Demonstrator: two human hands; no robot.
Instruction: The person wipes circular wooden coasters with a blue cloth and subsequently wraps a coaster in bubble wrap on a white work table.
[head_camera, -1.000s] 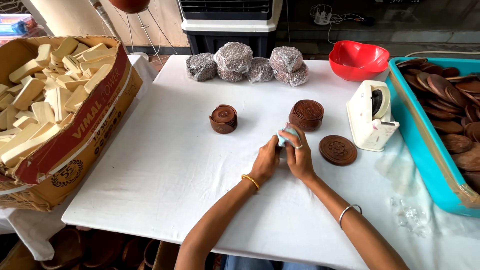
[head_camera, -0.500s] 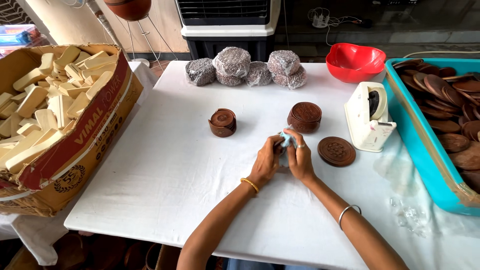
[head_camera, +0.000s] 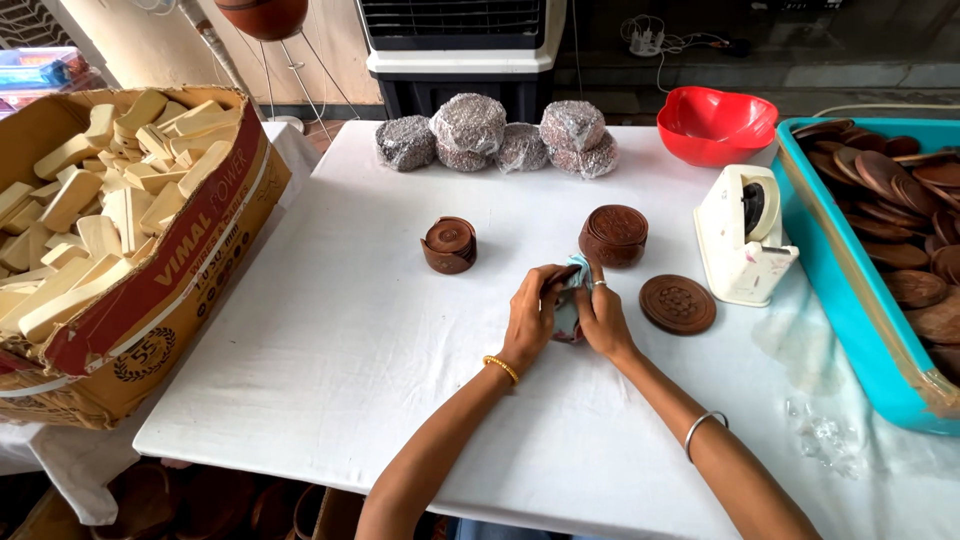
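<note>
Both hands, left hand (head_camera: 528, 318) and right hand (head_camera: 603, 322), close around a small wrapped piece (head_camera: 569, 300) (mostly hidden) just before the tape dispenser (head_camera: 742, 235) on the white table (head_camera: 300, 350), brown disc (head_camera: 677, 304) beside.

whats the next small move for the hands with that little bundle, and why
Probably fold the clear wrap down over the small brown piece and press it shut. Both hands meet over it, left hand and right hand, and a corner of wrap sticks up loose between the fingers. What lies under the hands is mostly hidden. The wrapped bundles at the table's far edge are fully closed.
</note>
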